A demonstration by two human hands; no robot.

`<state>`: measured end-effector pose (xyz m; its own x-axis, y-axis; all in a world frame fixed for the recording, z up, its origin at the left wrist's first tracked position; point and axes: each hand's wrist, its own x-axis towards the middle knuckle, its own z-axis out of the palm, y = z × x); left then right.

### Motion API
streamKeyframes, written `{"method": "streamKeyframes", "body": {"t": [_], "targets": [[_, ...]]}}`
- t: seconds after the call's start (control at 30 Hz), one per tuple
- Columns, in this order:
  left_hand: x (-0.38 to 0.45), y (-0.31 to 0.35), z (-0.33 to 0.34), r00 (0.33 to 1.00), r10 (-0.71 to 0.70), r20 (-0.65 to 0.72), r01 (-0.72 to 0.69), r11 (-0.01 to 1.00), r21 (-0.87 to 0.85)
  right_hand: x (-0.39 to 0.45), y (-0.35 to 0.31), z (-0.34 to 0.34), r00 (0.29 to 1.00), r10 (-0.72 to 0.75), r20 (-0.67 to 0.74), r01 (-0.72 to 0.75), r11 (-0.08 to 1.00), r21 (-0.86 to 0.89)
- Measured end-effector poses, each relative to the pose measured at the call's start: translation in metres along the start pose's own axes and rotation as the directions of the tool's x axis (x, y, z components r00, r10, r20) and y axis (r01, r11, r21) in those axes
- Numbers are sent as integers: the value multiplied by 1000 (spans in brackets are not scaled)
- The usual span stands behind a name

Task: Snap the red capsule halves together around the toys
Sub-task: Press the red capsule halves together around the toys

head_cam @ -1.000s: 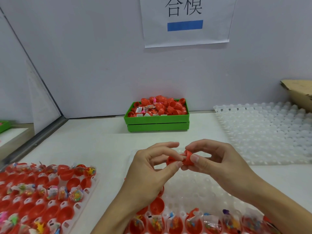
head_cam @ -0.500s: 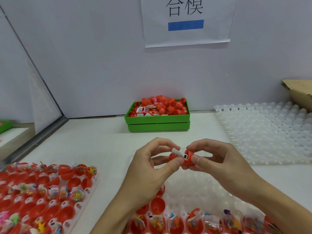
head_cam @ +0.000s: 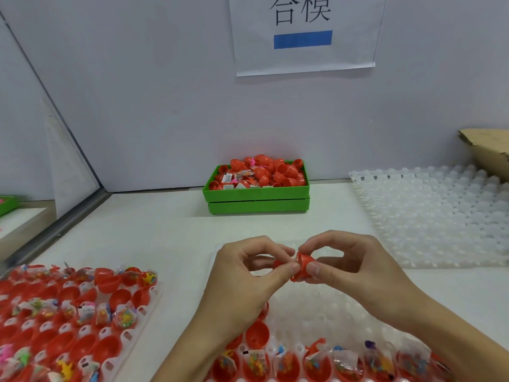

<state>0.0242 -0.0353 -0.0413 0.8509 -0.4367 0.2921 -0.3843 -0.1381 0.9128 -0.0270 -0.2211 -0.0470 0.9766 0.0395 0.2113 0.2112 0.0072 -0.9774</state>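
Above the near tray, both hands hold one red capsule [head_cam: 303, 264]. My right hand [head_cam: 355, 267] pinches the right capsule half between thumb and fingers. My left hand [head_cam: 245, 274] pinches the left half, which is mostly hidden behind its fingertips; the two halves meet between the hands. Whether a toy sits inside cannot be seen. Below the hands, a clear dimpled tray [head_cam: 325, 312] carries open red halves with bagged toys [head_cam: 314, 359] along its near row.
A second tray [head_cam: 115, 362] of red halves and bagged toys lies at the left. A green bin [head_cam: 256, 201] heaped with red capsules stands at the back wall. An unfilled clear tray [head_cam: 429, 213] and a cardboard box [head_cam: 487, 150] occupy the right.
A white toy packet stuck out between the halves half a second ago; now it is out of sight and the halves sit closer together.
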Motion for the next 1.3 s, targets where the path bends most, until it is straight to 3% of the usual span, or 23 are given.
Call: {"method": "streamKeyframes", "body": {"t": [0.3, 0.63, 1.0, 1.3], "targets": [[-2, 2, 2, 997, 34, 63, -33, 999, -16, 0, -1, 0, 999, -23, -48, 22, 1000, -8], [-1, 2, 2, 1000, 4, 11, -4, 999, -33, -2, -2, 0, 999, -28, -17, 26, 994, -104], [-4, 1, 1, 993, 86, 83, -81, 995, -57, -1, -1, -1, 996, -44, -76, 37, 994, -99], [-4, 0, 4, 997, 78, -1, -78, 995, 66, -1, 0, 0, 993, -99, -65, 94, 992, -81]]}}
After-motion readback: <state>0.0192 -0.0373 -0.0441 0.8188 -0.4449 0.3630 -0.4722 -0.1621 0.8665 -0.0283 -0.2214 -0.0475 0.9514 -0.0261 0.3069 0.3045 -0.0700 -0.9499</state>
